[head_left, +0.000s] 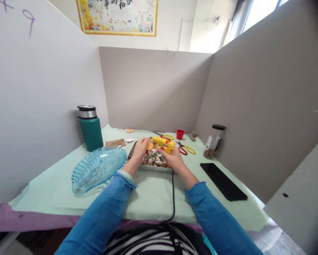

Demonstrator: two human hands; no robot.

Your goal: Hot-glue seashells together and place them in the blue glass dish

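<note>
In the head view my left hand point(140, 150) pinches a flat orange piece point(149, 145), perhaps a shell. A yellow hot glue gun point(163, 142) is gripped in my right hand point(174, 159), its nozzle pointing left at the orange piece. Whether nozzle and piece touch, I cannot tell. A smaller orange bit point(156, 147) shows between the two hands; what supports it is unclear. Below both hands lies a metal tray point(156, 169) filled with small shells point(157, 161). A black cord point(173, 198) runs from near my right hand toward my lap.
A blue scalloped glass dish point(97, 170) and a green bottle point(90, 132) stand left. Behind lie a brown card point(115, 142), scissors point(187, 148) and a red cup point(180, 134). A clear jar point(213, 142) and black slab point(224, 181) are right. Partitions point(156, 88) enclose the table.
</note>
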